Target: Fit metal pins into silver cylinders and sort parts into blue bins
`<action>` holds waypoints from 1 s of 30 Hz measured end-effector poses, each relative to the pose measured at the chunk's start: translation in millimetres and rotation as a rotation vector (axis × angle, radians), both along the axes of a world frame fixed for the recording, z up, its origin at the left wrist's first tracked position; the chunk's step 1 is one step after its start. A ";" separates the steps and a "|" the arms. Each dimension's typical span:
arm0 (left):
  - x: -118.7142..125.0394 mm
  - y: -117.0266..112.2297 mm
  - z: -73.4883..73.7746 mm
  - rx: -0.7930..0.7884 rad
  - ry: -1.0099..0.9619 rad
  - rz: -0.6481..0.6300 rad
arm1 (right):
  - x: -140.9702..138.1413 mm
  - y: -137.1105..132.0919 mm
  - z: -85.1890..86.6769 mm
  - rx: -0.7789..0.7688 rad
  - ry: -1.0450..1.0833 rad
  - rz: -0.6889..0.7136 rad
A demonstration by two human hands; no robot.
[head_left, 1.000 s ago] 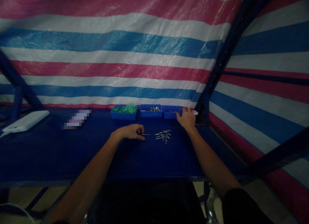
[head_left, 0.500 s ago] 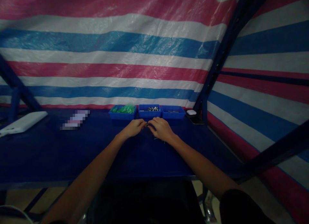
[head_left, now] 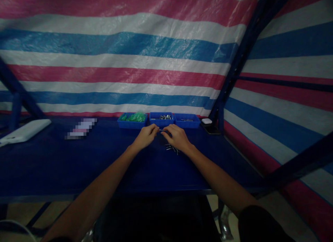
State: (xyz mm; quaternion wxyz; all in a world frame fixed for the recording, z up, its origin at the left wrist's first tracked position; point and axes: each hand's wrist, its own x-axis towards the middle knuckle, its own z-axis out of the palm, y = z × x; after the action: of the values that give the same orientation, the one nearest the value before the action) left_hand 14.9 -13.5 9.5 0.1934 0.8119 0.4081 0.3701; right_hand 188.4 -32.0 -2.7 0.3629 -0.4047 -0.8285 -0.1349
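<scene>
Pinching a slim metal rod (head_left: 162,130) between left hand (head_left: 145,135) and right hand (head_left: 177,135), fingertips closed on it, near the middle blue tray (head_left: 157,123) by the far edge of the surface (head_left: 78,165); with loose rods (head_left: 171,148) just beside the right hand.

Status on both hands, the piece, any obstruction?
Left hand pinching thin rod; right hand at its other end, grip unclear. Loose rods on table by right hand. Nothing visibly blocking.
</scene>
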 end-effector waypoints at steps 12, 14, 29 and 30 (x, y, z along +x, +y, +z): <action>11.0 -8.3 -15.1 0.054 0.407 -0.123 | 66.5 36.9 21.7 0.127 0.219 -0.517; 15.3 -11.1 -18.6 0.108 0.473 -0.118 | 79.6 44.9 13.1 -0.006 0.183 -0.616; 5.2 5.6 -8.8 0.044 0.109 0.172 | 6.2 4.1 2.8 -0.186 0.024 0.030; 5.8 5.5 -9.2 0.019 0.084 0.173 | 5.7 3.5 2.3 -0.171 0.010 0.027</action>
State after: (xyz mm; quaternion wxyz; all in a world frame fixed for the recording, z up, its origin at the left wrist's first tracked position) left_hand 20.7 -8.0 0.3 0.1356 0.7903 0.4808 0.3549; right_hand 194.1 -28.5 -0.4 0.3329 -0.4237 -0.8405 -0.0566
